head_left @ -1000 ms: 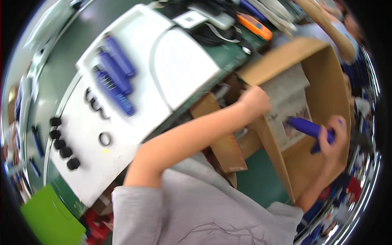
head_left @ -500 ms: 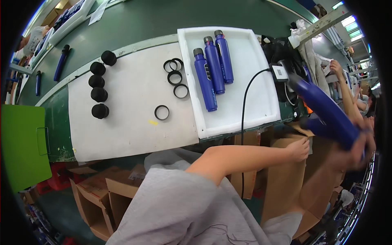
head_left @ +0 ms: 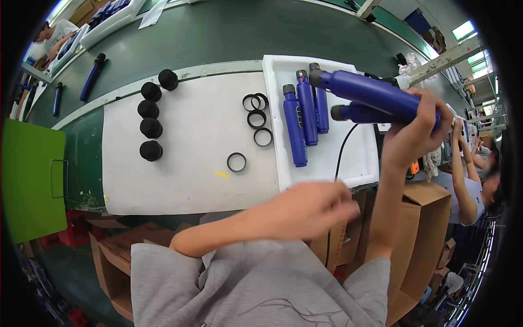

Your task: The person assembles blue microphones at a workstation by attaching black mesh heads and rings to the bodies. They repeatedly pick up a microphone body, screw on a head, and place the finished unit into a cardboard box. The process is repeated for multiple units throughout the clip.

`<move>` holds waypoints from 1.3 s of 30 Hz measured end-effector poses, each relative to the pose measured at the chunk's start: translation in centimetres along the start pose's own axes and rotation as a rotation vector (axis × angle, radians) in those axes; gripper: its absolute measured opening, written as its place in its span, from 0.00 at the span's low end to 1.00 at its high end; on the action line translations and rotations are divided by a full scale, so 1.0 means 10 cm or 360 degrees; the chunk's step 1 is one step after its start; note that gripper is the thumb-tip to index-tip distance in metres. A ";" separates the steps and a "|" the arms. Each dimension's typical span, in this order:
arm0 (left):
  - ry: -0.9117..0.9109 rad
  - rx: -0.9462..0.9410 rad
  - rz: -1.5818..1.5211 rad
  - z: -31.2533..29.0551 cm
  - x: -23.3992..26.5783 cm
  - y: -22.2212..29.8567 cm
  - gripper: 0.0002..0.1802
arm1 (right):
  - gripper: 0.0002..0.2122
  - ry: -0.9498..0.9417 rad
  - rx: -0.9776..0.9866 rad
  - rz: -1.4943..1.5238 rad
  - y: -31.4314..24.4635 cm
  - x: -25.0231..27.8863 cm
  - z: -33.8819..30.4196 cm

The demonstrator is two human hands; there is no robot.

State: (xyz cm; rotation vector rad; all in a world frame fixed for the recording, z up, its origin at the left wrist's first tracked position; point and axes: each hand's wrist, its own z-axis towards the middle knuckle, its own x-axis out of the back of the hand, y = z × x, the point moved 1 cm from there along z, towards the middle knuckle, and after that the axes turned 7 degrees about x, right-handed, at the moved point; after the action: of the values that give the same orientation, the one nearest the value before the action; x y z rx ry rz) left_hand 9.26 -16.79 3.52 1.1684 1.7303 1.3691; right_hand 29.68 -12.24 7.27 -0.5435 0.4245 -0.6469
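Note:
Two blue tubular handles (head_left: 376, 94) with dark ends are in my right hand (head_left: 417, 128), its fingers wrapped round their near ends. They hang at a slant over the right part of a white foam tray (head_left: 340, 163). Inside that tray lie three more blue handles (head_left: 295, 131) side by side, dark ends away from me. My left hand (head_left: 318, 210) is at the table's front edge, blurred, its fingers curled in with nothing seen in them. Several black rings (head_left: 256, 118) and a separate black ring (head_left: 236, 162) lie on the white sheet (head_left: 190, 185) left of the tray.
Several black caps (head_left: 151, 128) stand in a row at the sheet's left. Farther left are two blue-and-black sticks (head_left: 93, 77) and a green panel (head_left: 32, 180). A black cable (head_left: 341, 150) crosses the tray. Cardboard boxes (head_left: 417, 234) stand below the table; another person (head_left: 463, 185) is at right.
My right hand has brought the two blue handles leftward from the box side to over the tray. My left hand has moved left, away from the cardboard box.

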 end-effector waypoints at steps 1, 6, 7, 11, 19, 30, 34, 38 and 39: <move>0.0152 -0.0122 -0.0436 -0.03 0.09 -0.12 0.32 | 0.08 -0.0107 0.0357 -0.0103 -0.01 -0.08 -0.08; 0.0469 -0.0394 -0.2308 -0.26 0.42 -0.43 0.46 | 0.14 -0.1117 0.0451 0.0287 -0.61 -0.43 -0.91; 0.0417 -0.0297 -0.2304 -0.32 0.48 -0.43 0.44 | 0.15 -0.1145 0.0926 0.0270 -0.54 -0.54 -1.17; 0.0549 0.0041 -0.2170 -0.55 0.59 -0.75 0.33 | 0.12 -0.1313 0.1388 0.0294 -0.49 -0.73 -1.80; 0.0901 -0.0274 -0.1807 -0.82 0.48 -1.13 0.23 | 0.19 -0.1851 0.0949 0.0164 -0.62 -0.30 -2.07; 0.1257 -0.0047 -0.0998 -0.84 0.73 -1.05 0.20 | 0.22 -0.1333 0.0386 -0.0495 -0.34 -0.06 -1.56; 0.1569 0.0286 -0.0590 -1.08 0.90 -1.24 0.15 | 0.20 -0.1260 0.0560 -0.0952 0.35 0.20 -0.99; 0.1645 0.0340 -0.0671 -1.11 0.84 -1.34 0.14 | 0.25 -0.1437 0.0475 -0.0955 1.03 0.39 -0.67; 0.1599 0.0363 -0.0675 -1.14 0.81 -1.33 0.14 | 0.26 -0.1464 0.0462 -0.0948 1.09 0.38 -0.64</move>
State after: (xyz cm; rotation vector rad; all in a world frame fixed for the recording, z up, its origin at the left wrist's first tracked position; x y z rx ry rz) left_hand -7.43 -14.82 -6.03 0.0957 2.6647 1.6152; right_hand 33.90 -9.66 -4.96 -0.6286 -0.7154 -0.9222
